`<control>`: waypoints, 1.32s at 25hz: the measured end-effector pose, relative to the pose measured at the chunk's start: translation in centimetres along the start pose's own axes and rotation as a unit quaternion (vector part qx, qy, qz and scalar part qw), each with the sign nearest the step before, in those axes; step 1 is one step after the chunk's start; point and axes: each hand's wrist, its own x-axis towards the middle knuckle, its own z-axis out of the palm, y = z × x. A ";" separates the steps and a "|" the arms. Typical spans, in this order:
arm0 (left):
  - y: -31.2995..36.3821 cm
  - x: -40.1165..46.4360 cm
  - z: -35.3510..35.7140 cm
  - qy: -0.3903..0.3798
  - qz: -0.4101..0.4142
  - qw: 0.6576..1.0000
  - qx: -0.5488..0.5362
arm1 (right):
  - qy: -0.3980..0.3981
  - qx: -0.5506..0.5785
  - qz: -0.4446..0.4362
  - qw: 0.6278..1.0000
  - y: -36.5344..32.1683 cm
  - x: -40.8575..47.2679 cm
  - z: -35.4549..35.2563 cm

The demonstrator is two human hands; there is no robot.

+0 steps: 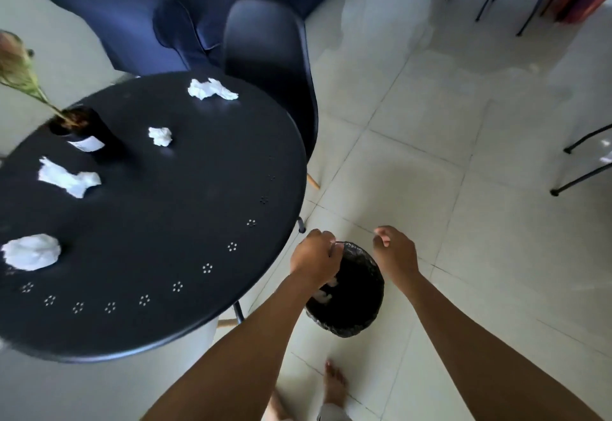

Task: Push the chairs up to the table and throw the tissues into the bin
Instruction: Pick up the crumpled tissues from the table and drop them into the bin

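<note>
Tissues, four crumpled white wads point(31, 251), lie scattered on your round black worktop point(185, 208). Your left hand point(314, 256) has fingers curled closed over the black-lined bin point(351, 308), which stands on pale floor tiles and holds white scraps. Your right hand point(394, 248) hovers with fingers loosely bent, empty. Black chair point(268, 46) stands tucked against the worktop's far edge.

You are working with both forearms bare, wearing no sleeves, watch or rings on your left hand point(314, 255) or right hand point(395, 251); your foot point(334, 384) is going barefoot.
</note>
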 end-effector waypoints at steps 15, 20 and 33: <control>-19.0 -7.2 -21.5 0.305 -0.184 0.934 -0.006 | -0.185 -0.110 -0.396 0.893 -28.2 0.6 12.0; -27.3 -7.7 -24.9 0.262 -0.347 0.899 0.060 | -0.220 -0.250 -0.402 0.853 -34.2 2.8 18.9; -32.2 -4.2 -26.1 0.191 -0.378 0.905 0.049 | -0.197 -0.421 -0.389 0.795 -39.9 8.3 26.4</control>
